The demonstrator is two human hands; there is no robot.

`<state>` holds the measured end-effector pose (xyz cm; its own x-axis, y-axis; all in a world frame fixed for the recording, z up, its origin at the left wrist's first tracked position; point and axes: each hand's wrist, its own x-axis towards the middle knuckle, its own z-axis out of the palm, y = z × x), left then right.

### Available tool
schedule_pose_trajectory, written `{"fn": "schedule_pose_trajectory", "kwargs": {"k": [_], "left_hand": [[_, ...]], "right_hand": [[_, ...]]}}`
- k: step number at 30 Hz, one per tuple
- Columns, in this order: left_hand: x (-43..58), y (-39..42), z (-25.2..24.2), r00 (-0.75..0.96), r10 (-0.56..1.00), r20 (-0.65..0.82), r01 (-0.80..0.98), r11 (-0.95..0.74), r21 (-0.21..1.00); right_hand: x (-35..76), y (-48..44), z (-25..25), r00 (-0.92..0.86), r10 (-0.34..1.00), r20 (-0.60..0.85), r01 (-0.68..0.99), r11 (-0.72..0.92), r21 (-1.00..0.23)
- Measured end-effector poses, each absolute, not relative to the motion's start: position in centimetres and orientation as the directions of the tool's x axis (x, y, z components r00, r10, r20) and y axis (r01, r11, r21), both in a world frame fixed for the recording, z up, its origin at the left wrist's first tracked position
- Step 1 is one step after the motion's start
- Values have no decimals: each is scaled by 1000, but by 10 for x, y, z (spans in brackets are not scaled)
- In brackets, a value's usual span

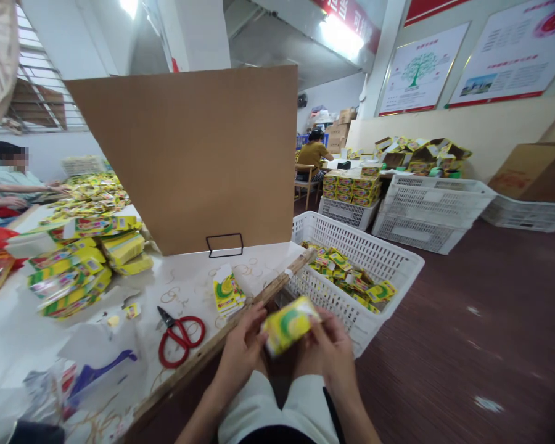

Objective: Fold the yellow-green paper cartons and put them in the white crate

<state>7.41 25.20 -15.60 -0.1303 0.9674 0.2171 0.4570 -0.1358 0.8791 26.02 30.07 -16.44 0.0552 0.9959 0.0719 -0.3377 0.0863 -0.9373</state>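
Between my two hands, above my lap, I hold a small yellow and green carton [289, 325], slightly blurred. My left hand [244, 345] grips its left end, and the fingers of my right hand [333, 342] close on its right end by a white flap. On the table just left of the carton lies a small stack of flat yellow cartons [228, 292]. Red-handled scissors [180, 338] rest farther left, blades pointing away from me. A white plastic crate [374, 240] to my right contains many yellow cartons [340, 265].
A large cardboard sheet [198, 160] stands upright behind a black wire stand [224, 245]. Bundled yellow cartons [74, 277] and plastic wrappings [97, 364] cover the table's left. Co-workers sit at left and behind. Stacked white crates [430, 209] stand at right; the table's wooden edge [203, 364] runs beside me.
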Motion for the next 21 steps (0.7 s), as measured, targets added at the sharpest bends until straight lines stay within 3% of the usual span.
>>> {"fn": "schedule_pose_trajectory", "kwargs": {"k": [1,3,5,11,21], "left_hand": [[63,260,-160,-197,941,277,641,-90,762],[38,276,-167,-297,908,294,716,8,699],[13,288,-175,-357,890,283,754,95,650],[-23,294,-185,-340,919,199,826,191,531],[-23,284,-173,-322,931,172,855,207,476]], "right_hand": [[266,305,-165,152,987,57,-401,114,-909],[275,312,-163,261,965,-2,-543,145,-827],[277,314,-162,215,975,-57,-623,92,-777],[251,298,-182,-75,984,-160,-538,-175,-825],[245,291,-177,-166,971,-171,-473,-230,-850]]}}
